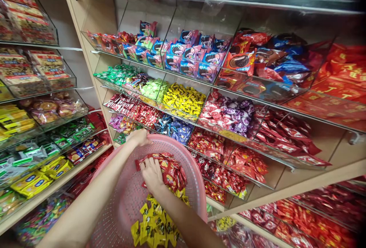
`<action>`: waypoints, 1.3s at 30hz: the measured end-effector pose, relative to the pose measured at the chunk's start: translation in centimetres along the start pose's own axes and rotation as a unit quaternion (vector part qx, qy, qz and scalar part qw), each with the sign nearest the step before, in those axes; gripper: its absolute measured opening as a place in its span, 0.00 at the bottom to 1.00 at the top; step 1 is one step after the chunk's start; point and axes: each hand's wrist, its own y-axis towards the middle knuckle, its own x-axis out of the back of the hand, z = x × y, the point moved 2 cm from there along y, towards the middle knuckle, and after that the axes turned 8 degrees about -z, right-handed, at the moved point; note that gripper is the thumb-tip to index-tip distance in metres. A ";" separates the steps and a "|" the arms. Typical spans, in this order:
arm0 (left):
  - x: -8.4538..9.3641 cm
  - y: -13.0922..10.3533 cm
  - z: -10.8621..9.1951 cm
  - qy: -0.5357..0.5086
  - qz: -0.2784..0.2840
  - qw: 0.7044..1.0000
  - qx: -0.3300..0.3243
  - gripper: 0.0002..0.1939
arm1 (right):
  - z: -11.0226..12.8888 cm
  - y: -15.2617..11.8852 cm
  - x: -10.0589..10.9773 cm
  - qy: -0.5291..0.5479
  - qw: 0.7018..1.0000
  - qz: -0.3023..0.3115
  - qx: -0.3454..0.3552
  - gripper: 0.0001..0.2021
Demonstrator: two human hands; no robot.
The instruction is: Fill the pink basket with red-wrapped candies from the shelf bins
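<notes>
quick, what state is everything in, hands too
left hand: closed on basket rim
right hand: on red packets, grip unclear
pink basket: partly filled
red packets: heaped in basket
yellow sweets: wrapped, loose in basket
blue-pink packets: wrapped, on shelf

Wooden shelving (263, 206) with clear divided bins (140, 95), pale back panels (206, 21)
</notes>
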 end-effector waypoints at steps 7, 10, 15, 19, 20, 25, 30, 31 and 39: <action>-0.1 -0.3 0.8 0.001 -0.001 1.000 0.003 0.28 | 0.7 -2.0 0.2 0.006 1.000 -0.014 0.014 0.07; -0.1 -0.6 0.9 0.001 -0.007 1.000 0.005 0.27 | -0.9 -2.3 0.4 0.001 1.000 -0.013 -0.022 0.09; 0.2 -0.7 0.5 -0.001 -0.008 1.000 0.008 0.26 | -3.0 -2.4 1.2 0.004 0.999 -0.029 -0.031 0.10; 0.1 -0.5 0.2 -0.001 -0.002 1.000 0.000 0.27 | -3.1 -3.0 1.5 0.021 0.999 -0.022 -0.025 0.09; 0.1 -0.4 0.1 0.000 -0.002 1.000 -0.002 0.27 | -3.0 -3.1 1.5 0.026 0.999 -0.021 -0.028 0.10; -0.2 -0.1 0.1 -0.004 -0.002 1.000 -0.004 0.27 | -1.7 -4.2 1.8 0.051 0.998 -0.037 -0.021 0.21; -0.7 0.2 0.6 -0.002 -0.006 1.000 -0.013 0.29 | -1.6 -5.1 5.2 0.076 0.996 -0.056 -0.009 0.29; -0.8 0.2 0.8 -0.002 -0.003 1.000 -0.013 0.29 | -2.3 -5.4 6.3 0.080 0.994 -0.064 -0.032 0.28; -1.3 0.9 2.0 -0.007 0.009 1.000 0.009 0.31 | -8.2 -17.9 7.6 0.239 0.833 -0.202 -0.455 0.33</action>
